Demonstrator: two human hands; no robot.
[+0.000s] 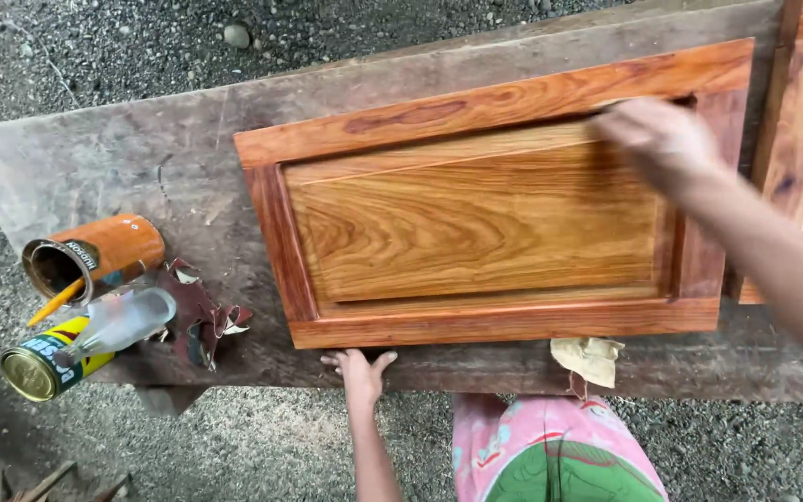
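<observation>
Head view, everything placed off the raised-panel cabinet door [490, 209], which lies flat on a weathered plank bench [123, 158]. My left hand [358, 370] sits at the door's near edge by its near-left corner, fingers spread flat and loose against the bench lip, holding nothing; I judge it steadies the door. My right hand [662, 139] is over the door's far-right inner corner, blurred; something thin and dark pokes out leftward, but I cannot tell whether my fingers are closed around it. Left of the door: an open orange tin [95, 260] on its side with a yellow stick in it, a clear bottle [123, 321] across a sealed yellow can [44, 363], torn dark sandpaper [202, 316]. A folded tan rag [587, 358] lies at the door's near-right edge.
</observation>
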